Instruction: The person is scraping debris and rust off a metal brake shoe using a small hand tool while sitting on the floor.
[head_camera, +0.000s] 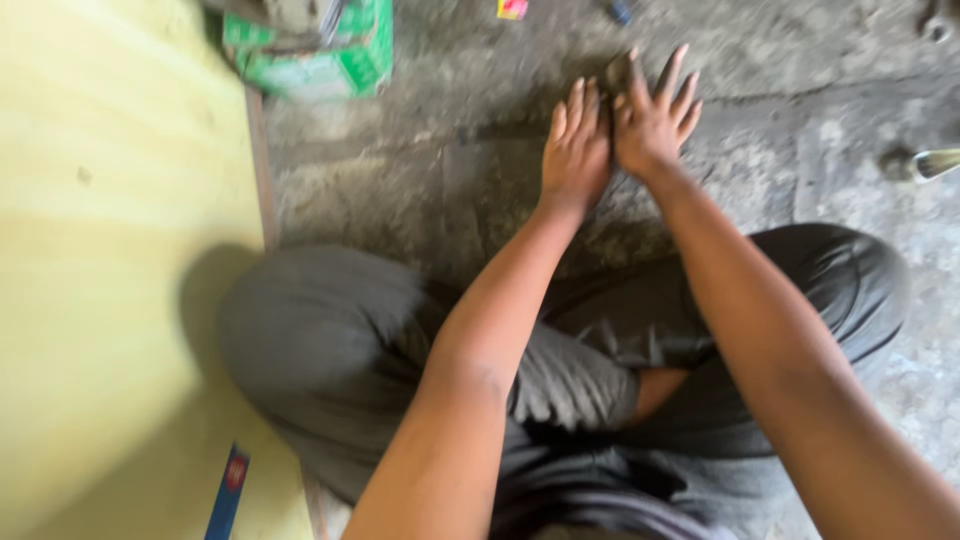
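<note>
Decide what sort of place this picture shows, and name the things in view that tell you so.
Probably a rough workshop or building site, worked at floor level. The person sits cross-legged on a bare, cracked concrete floor, a large yellow board lies alongside, and a green carton sits at its far end.

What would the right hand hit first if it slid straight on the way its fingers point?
Mostly bare concrete floor lies ahead of the right hand. A small dark thing sits by its fingertips, too blurred to identify; depth is unclear.
</note>
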